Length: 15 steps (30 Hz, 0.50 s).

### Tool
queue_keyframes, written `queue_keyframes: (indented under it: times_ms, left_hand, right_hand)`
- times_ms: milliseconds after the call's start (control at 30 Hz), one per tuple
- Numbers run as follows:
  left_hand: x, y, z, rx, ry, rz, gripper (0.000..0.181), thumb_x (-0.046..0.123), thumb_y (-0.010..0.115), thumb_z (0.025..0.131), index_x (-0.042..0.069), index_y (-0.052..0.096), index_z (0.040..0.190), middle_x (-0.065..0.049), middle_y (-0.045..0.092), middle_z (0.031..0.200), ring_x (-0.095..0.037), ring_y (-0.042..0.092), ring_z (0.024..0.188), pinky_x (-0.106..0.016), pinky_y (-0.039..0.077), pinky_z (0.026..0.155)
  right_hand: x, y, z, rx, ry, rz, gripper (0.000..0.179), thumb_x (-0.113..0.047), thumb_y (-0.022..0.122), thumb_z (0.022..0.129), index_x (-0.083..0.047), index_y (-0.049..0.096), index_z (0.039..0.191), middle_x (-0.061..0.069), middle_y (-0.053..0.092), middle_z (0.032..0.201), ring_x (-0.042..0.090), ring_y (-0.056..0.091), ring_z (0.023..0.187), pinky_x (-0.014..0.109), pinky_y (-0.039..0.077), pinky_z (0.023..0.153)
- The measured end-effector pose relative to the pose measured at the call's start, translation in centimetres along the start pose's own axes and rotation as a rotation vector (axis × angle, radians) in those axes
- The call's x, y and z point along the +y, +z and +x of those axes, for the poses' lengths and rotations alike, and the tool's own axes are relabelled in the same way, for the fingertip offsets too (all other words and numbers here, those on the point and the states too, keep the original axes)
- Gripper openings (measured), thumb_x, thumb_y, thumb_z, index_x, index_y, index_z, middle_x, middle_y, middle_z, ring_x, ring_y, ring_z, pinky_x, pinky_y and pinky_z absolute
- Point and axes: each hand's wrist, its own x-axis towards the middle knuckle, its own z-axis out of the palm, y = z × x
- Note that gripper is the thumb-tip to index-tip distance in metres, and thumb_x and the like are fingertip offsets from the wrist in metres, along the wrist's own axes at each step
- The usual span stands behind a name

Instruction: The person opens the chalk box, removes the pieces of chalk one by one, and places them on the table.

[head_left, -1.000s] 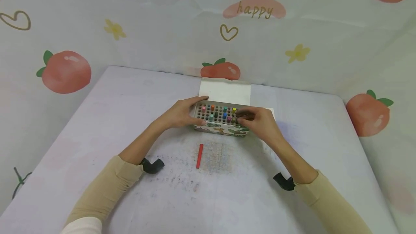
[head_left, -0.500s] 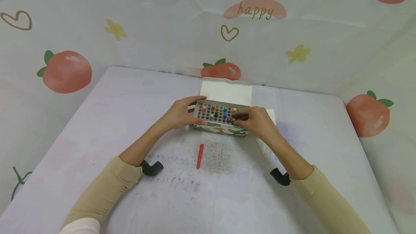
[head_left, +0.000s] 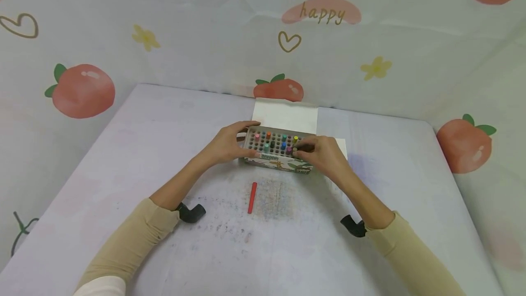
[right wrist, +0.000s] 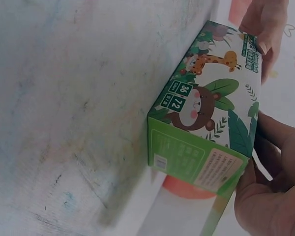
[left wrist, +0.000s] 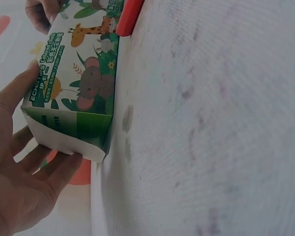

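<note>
A printed cardboard box of coloured chalk (head_left: 279, 163) stands lid-up on the table, animal pictures along its front. Several chalk sticks poke up from its holed tray, including a pink chalk (head_left: 257, 137) and a yellow chalk (head_left: 295, 139). My left hand (head_left: 227, 144) holds the box's left end, thumb on the front edge and fingers round the back. Over the right end, my right hand (head_left: 324, 152) has thumb and fingers curled together at an olive chalk (head_left: 294, 150), which they appear to pinch. A red chalk stick (head_left: 252, 198) lies in front of the box.
The raised white lid (head_left: 285, 116) leans back near the patterned cloth wall (head_left: 213, 49). A white flap or sheet (head_left: 342, 145) shows beyond the right hand. Chalk smudges mark the tabletop (head_left: 197, 255). Black camera mounts (head_left: 191, 213) sit at both wrists.
My right hand has shifted slightly left and drawn its fingertips to the olive chalk. The left hand opened a small gap at the box's left end while keeping hold. The red chalk has stayed put.
</note>
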Motion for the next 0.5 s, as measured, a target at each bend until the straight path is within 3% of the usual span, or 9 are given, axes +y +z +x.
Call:
queue_keyframes:
  times_ms: [233, 500]
  left_hand:
    - [0.09, -0.11, 0.1, -0.004, 0.003, 0.013, 0.085, 0.031, 0.088, 0.076, 0.021, 0.045, 0.148, -0.005, 0.043, 0.15, -0.029, 0.045, 0.134, -0.037, 0.047, 0.109]
    - [0.11, -0.04, 0.04, 0.001, 0.006, 0.008, 0.084, 0.032, 0.088, 0.077, 0.021, 0.045, 0.149, -0.006, 0.043, 0.151, -0.031, 0.045, 0.134, -0.037, 0.047, 0.109]
  right_hand:
    - [0.14, 0.3, -0.25, 0.041, -0.009, 0.04, 0.019, -0.017, 0.073, 0.092, -0.008, 0.075, 0.108, 0.006, 0.073, 0.1, 0.022, 0.07, 0.091, 0.038, 0.06, 0.075]
    - [0.34, 0.55, -0.39, 0.101, -0.048, 0.053, 0.017, -0.018, 0.074, 0.092, -0.01, 0.076, 0.106, 0.004, 0.074, 0.096, 0.017, 0.07, 0.084, 0.034, 0.06, 0.07]
